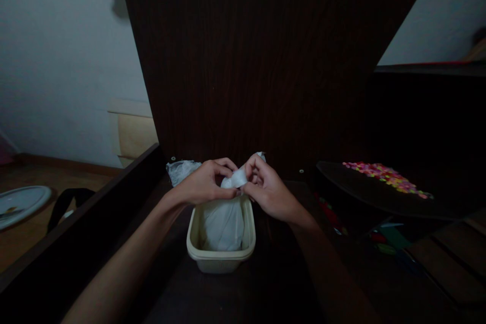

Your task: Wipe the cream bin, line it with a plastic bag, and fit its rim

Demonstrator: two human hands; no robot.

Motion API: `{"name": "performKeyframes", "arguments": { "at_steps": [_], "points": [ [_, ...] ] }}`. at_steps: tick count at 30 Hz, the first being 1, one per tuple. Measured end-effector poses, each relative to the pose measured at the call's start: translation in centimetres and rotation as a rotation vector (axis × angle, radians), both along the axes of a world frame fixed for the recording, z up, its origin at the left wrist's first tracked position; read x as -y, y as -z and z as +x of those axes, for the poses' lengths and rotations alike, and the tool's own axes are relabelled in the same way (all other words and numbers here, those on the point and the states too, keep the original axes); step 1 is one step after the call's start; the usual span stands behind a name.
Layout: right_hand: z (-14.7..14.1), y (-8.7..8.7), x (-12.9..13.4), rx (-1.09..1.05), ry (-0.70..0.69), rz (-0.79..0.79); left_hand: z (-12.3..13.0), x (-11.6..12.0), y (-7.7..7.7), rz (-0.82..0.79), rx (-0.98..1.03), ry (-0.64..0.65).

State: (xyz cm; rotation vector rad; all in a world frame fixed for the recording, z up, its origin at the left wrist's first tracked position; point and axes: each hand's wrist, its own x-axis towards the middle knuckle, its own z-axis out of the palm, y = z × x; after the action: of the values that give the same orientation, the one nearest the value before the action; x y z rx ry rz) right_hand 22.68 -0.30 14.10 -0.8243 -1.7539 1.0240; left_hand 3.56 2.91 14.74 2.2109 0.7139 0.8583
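Observation:
A pale rectangular tub (221, 257) rests on the dark wooden surface in front of me. Inside it lies a filled white plastic bag (223, 225), its gathered top rising above the far rim. My left hand (208, 180) pinches the bag's twisted top from the left, thumb and fingers closed on it. From the right, my right hand (267, 187) grips the same top with curled fingers, close to the left fingertips. Another crumpled clear-white plastic bag (183, 170) lies behind my left hand.
A tall dark wooden panel (246, 61) stands behind the tub. Colourful small pieces (391, 178) lie on a dark curved surface at the right. A low dark side board (87, 207) runs along the left; beyond it, a white round plate-like object (23, 202) is near the floor.

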Motion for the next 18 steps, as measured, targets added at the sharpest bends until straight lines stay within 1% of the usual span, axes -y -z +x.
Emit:
{"name": "performKeyframes", "arguments": {
  "at_steps": [4, 7, 10, 13, 18],
  "points": [
    [-0.08, -0.29, 0.28, -0.014, 0.015, -0.006, 0.09, 0.18, -0.26, 0.009, -0.057, 0.006],
    [-0.10, -0.60, 0.39, -0.023, 0.028, -0.015, 0.06, 0.23, -0.53, 0.020, -0.052, -0.001],
    [-0.01, -0.69, 0.38, -0.032, 0.041, -0.025, -0.05, 0.08, -0.57, 0.000, -0.002, -0.034],
    [0.08, -0.47, 0.33, -0.015, 0.038, -0.062, -0.14, -0.19, -0.40, -0.011, 0.080, -0.099],
    [-0.04, 0.11, 0.25, 0.003, 0.038, -0.087, 0.17, -0.32, -0.06, 0.066, 0.191, -0.186]
  ]
}}
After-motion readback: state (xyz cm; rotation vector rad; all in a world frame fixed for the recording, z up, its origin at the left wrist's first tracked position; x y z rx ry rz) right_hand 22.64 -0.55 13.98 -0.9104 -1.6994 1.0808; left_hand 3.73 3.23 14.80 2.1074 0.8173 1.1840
